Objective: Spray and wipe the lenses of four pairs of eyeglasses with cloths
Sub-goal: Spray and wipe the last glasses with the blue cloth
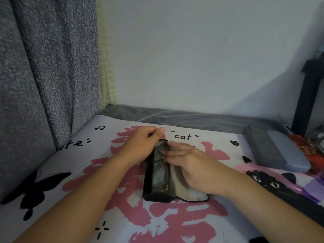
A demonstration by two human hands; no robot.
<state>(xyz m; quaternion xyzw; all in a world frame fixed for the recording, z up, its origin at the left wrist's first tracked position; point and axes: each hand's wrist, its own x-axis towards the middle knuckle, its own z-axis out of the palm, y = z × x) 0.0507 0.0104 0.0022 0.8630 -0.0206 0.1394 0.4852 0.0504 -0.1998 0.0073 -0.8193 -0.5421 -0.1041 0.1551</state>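
Head view: left hand (pixel 140 146) pinches one open black case (pixel 154 174); right hand (pixel 189 165) lies flat on one cloth (pixel 177 186).

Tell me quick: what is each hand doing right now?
Left hand: fingers curled, pinching the far end of the black case.
Right hand: fingers fairly straight, resting flat on the grey cloth; holds nothing.

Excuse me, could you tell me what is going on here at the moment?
A person is working with both hands at an open black glasses case lying on a mat printed with cats and pink strokes. The left hand pinches something at the case's far end, while the right hand lies with straight fingers on the grey cloth in and beside the case. No eyeglasses or spray bottle can be seen. Two closed grey cases lie at the right.
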